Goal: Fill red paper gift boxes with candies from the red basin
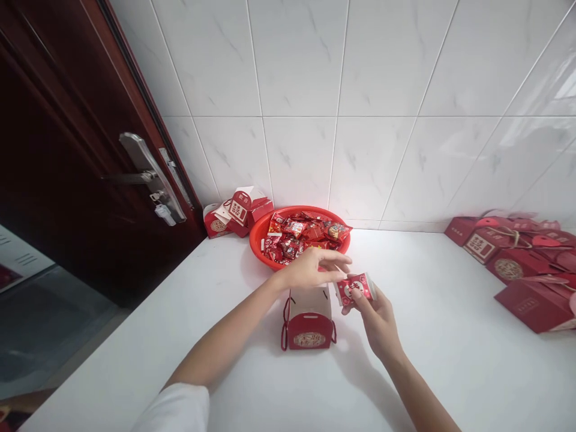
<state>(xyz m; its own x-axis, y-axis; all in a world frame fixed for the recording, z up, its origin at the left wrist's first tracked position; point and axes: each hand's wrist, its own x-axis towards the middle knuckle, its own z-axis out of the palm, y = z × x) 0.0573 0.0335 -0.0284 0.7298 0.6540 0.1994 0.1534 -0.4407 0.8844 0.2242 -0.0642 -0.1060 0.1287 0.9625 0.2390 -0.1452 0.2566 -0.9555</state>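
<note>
A red and white wrapped packet (351, 289) is pinched in my right hand (380, 321), its thumb across the printed front. My left hand (312, 267) reaches over the box from the left, its fingers stretched out and apart. Those fingertips are close to the packet's upper left corner; whether they touch it I cannot tell. Below and between my hands stands a small red gift box (309, 331) with its top open, a gold emblem on the front and cords at its sides. Part of the box's far end is hidden by my left hand.
Behind my left hand, a red plastic basket (255, 243) holds many red-wrapped sweets (310, 231). Unfilled-looking cartons (240, 210) lean at the wall beside it. Several closed red boxes (508, 258) sit at the right. A dark door (67, 120) stands at the left.
</note>
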